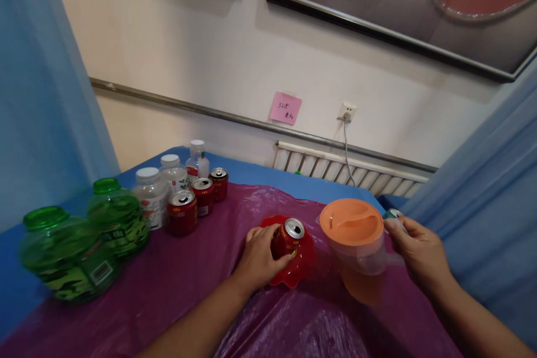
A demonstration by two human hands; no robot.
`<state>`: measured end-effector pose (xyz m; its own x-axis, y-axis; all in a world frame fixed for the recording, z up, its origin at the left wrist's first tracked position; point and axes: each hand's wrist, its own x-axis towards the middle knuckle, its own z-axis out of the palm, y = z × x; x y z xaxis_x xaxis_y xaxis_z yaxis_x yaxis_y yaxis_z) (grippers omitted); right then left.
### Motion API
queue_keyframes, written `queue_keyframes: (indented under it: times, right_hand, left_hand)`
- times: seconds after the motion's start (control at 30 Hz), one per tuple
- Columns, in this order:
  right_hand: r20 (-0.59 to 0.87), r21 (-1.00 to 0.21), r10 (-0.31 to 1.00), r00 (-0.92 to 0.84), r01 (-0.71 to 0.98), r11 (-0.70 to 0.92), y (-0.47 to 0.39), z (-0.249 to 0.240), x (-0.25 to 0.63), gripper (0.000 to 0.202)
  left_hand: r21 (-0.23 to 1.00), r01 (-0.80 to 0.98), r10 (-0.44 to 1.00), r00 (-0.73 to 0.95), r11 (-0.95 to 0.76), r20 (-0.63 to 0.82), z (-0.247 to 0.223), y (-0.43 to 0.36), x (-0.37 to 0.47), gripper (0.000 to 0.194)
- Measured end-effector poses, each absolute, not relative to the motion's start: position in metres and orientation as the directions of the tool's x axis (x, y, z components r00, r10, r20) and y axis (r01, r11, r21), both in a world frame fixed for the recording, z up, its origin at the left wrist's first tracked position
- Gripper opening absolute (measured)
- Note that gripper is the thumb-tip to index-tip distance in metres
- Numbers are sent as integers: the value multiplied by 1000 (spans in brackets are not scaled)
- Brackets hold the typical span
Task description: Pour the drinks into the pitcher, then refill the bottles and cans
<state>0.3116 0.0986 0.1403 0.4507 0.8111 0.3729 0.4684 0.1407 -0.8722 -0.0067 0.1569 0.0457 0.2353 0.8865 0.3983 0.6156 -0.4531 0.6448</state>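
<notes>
Holding pitcher [354, 249] (R hand [420, 251]) & red can [290, 236] in dish [302, 264] (L hand [259, 257]).

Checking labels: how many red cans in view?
4: near can, middle can, far can beside the white-capped bottles; fourth can in the left hand, at the red dish. Others may be hidden. Greenish can by the right hand not counted.

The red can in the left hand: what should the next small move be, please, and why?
Perhaps bring the pitcher nearer the red can: the left hand grips the open can over the red dish, while the right hand holds the pitcher beside them.
</notes>
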Motion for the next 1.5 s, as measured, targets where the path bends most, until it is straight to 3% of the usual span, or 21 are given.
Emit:
queue_keyframes:
  times: [0.8,1.5]
  right_hand:
    - [334,-780,897,288,619,91,104,153,299,44]
    - [300,-777,923,241,623,90,108,151,296,45]
  left_hand:
    - [645,652,917,282,-398,281,54,150,-7,71]
    - [661,624,909,310,-417,280,47,151,-7,73]
